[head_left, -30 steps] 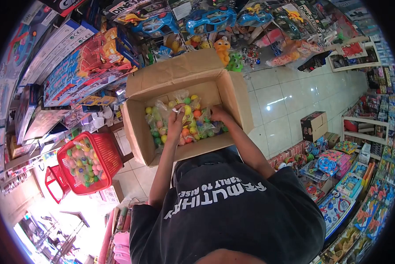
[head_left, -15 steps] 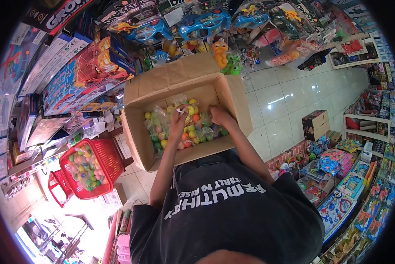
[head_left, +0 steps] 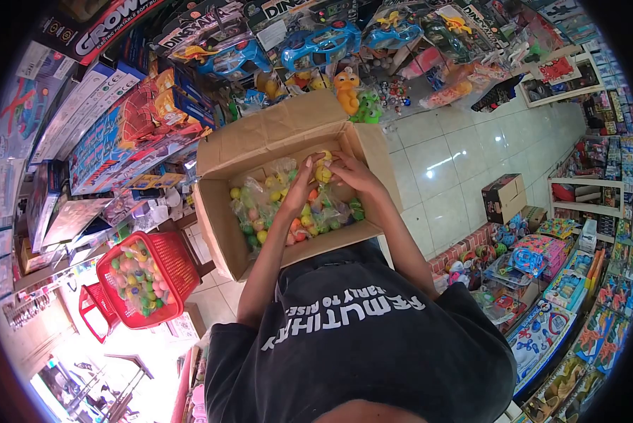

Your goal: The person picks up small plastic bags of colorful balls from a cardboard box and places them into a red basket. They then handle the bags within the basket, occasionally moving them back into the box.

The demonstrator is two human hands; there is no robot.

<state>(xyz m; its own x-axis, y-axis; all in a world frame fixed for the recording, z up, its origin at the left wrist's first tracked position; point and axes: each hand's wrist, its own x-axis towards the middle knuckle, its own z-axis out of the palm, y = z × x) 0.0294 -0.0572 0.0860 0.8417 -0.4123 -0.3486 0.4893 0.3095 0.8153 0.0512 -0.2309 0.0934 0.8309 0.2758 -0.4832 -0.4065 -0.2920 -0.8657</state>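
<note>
An open cardboard box (head_left: 221, 236) in front of me holds many small coloured balls (head_left: 306, 222), several of them in clear plastic bags (head_left: 249, 201). Over the far right part of the box my two hands come together around a small bunch of yellow balls (head_left: 323, 171). My left hand (head_left: 303, 185) closes on the bunch from the left. From the right, the bent fingers of my right hand (head_left: 355, 175) press on it. Whether a bag encloses these balls I cannot make out.
A red plastic basket (head_left: 179, 271) of bagged coloured balls stands to the left. Boxed toys (head_left: 129, 137) line the left side, and packaged blue toys (head_left: 320, 48) lie beyond the box. Shiny floor tiles (head_left: 440, 166) and a small carton (head_left: 503, 199) are to the right.
My left hand has moved right and slightly away from me, lifting yellow balls. My right hand has shifted to meet it, and both are now together around the bunch.
</note>
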